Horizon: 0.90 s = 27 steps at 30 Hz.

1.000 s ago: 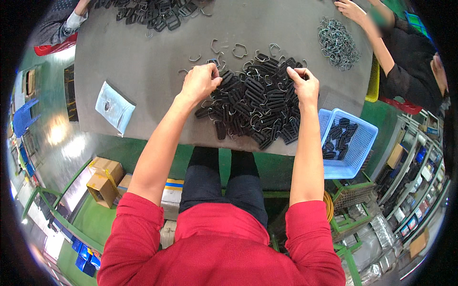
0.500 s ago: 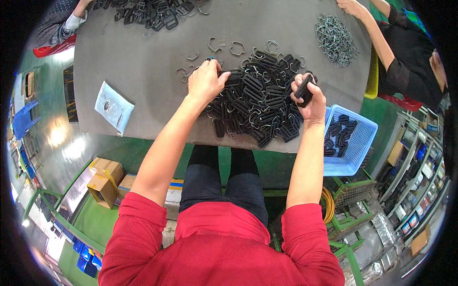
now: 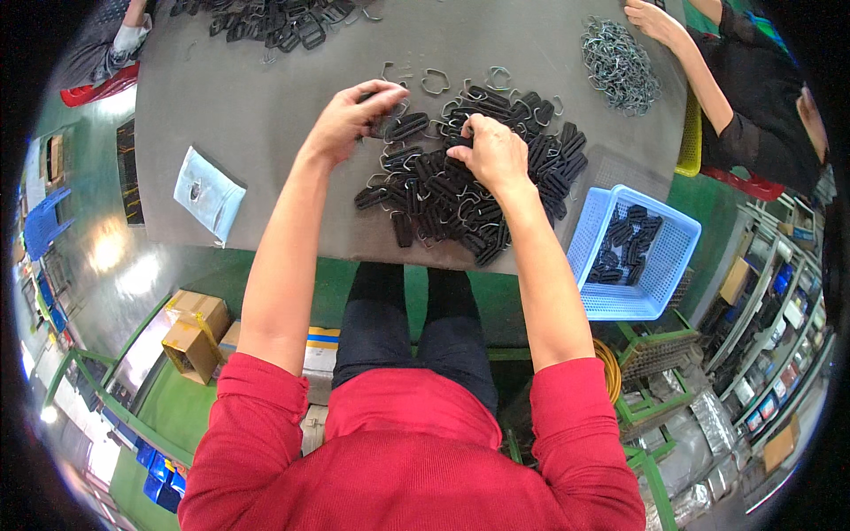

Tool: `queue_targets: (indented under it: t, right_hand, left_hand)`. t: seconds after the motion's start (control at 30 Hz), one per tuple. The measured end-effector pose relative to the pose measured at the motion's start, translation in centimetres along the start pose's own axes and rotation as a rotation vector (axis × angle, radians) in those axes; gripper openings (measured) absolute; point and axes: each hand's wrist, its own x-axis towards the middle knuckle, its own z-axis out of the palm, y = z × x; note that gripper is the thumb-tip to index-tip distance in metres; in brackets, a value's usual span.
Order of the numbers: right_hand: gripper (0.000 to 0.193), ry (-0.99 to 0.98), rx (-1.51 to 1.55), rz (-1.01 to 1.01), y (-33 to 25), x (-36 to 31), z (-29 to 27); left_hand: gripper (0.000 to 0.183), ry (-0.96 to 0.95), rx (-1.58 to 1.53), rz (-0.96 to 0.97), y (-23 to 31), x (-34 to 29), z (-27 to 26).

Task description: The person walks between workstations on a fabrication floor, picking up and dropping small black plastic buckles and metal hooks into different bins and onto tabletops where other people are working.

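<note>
While L hand [image 3: 348, 119] looks blurry, R hand [image 3: 498, 156] hides some blk pcs [image 3: 444, 191].

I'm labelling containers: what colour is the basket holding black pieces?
Light blue; the basket shows best in the head view.

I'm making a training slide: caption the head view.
Right hand over a pile of black buckles, left hand at its edge, blue basket to the right.

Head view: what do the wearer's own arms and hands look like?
The left sleeve and right sleeve are plain red and bunched up, leaving both forearms bare. The left hand and right hand are ungloved; no watch, bracelet or cable shows.
</note>
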Motion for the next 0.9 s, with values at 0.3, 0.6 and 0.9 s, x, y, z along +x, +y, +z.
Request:
queue_targets:
  t: [0.3, 0.6, 0.9]
  right_hand:
    - [0.018, -0.280, 1.321, 0.076, 4.1, -0.1, -2.9]
    - [0.024, -0.373, 0.600, -0.106, -0.5, 5.0, 0.9]
    - [0.028, -0.235, -0.277, -0.234, -5.1, 4.5, 1.6]
  left_hand:
    - [0.014, -0.119, -0.367, -0.079, -2.4, -7.1, -3.2]
    - [0.026, 0.305, 1.135, 0.188, -7.9, -11.0, 0.2]
    - [0.023, 0.261, 0.696, -0.124, -5.1, -11.3, -2.2]
